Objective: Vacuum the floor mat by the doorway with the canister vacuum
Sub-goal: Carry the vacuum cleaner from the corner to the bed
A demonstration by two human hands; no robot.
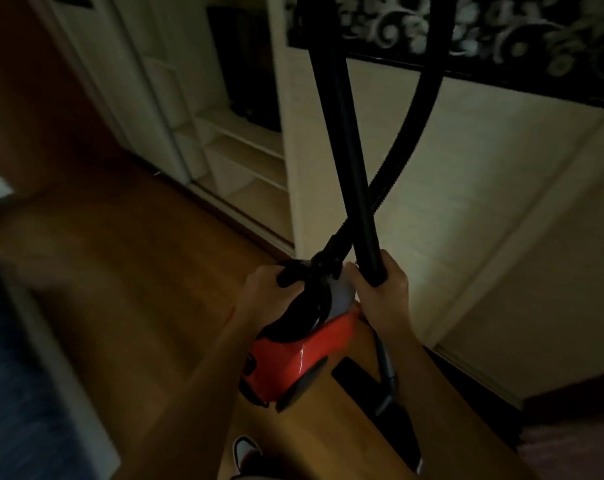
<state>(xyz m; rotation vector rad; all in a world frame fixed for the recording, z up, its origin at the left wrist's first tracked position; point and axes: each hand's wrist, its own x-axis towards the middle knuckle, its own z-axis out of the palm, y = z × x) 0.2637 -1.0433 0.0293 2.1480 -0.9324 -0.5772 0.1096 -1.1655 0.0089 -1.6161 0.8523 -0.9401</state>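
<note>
Head view, dim and motion-blurred. L hand (269,292): fingers curled round black carry handle (290,275) at top of red canister vacuum (293,358). Vacuum body hangs directly below L hand, nose end up, rear toward the person; cannot tell if it's clear of the wood floor (120,254). R hand (383,296): wrapped round lower end of rigid black wand (344,133), just beside the L hand. Wand runs up and away from R hand, out of frame at top. Ribbed hose (415,133) leaves the canister nose betw. the hands, crosses behind the wand, arcs up on R-hand side. Flat black piece (352,374) sits on the floor below R forearm, type unclear. Open shelf unit (245,161) stands beyond L hand. Shoe (245,452) shows below both forearms. Floor mat not identifiable w/ certainty.
</note>
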